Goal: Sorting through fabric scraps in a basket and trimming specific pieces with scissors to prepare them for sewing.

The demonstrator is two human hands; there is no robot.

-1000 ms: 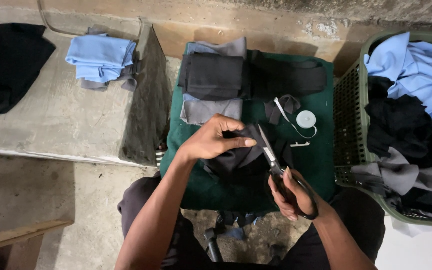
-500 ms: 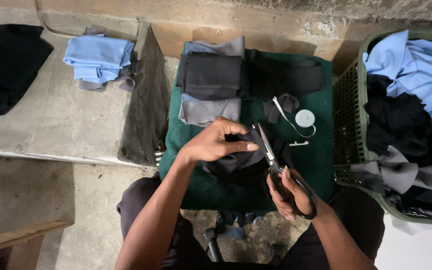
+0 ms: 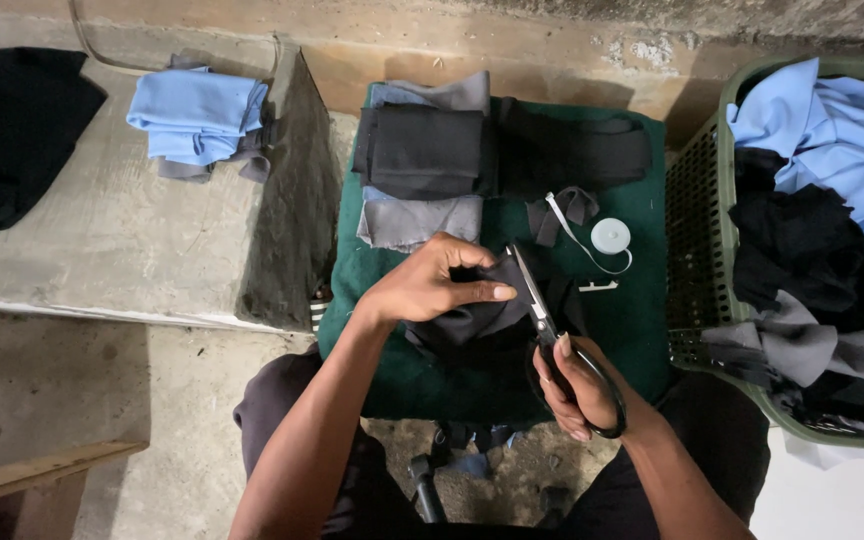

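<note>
My left hand [image 3: 432,283] pinches and holds down a piece of dark cloth [image 3: 472,325] on a green-covered work surface [image 3: 642,310]. My right hand [image 3: 577,385] grips black-handled scissors [image 3: 544,325], whose blades point up and away along the right edge of that cloth, just beside my left fingertips. Behind my hands lie folded black and grey cloth pieces [image 3: 422,160] in a stack, with a long black folded piece [image 3: 577,150] to their right.
A white round tape measure [image 3: 610,236] with a loose tail lies right of the scissors. A green plastic basket [image 3: 697,240] full of blue, black and grey cloth stands at right. Folded light-blue cloth [image 3: 197,115] and black cloth [image 3: 22,130] lie on a concrete ledge at left.
My left hand has shifted slightly on the dark cloth and its fingers have flattened. The scissors stay almost in the same place beside it.
</note>
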